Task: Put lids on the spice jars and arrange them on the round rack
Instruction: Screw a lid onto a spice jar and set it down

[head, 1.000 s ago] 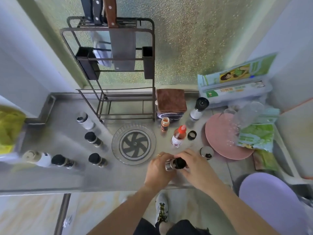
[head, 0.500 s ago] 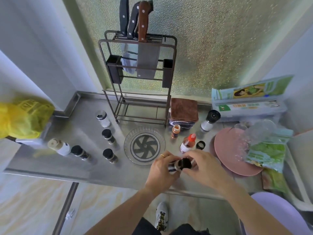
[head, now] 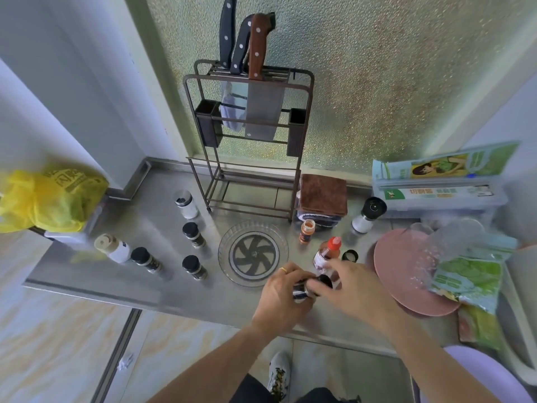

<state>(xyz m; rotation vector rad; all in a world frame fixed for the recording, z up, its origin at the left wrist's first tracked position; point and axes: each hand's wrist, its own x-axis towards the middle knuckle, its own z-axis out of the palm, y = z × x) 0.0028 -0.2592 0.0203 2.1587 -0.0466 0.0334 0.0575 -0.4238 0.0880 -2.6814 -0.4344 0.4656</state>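
Left hand (head: 280,295) and right hand (head: 353,286) grip a mostly hidden spice jar (head: 300,290)

Print on box (head: 441,193) unreadable.

The round rack (head: 253,228) lies open from above. A red-capped bottle (head: 327,252) and an orange spice jar (head: 306,230) crowd its right side; two black-lidded jars (head: 193,234) stand left; bare table (head: 162,283) stretches along the near edge.
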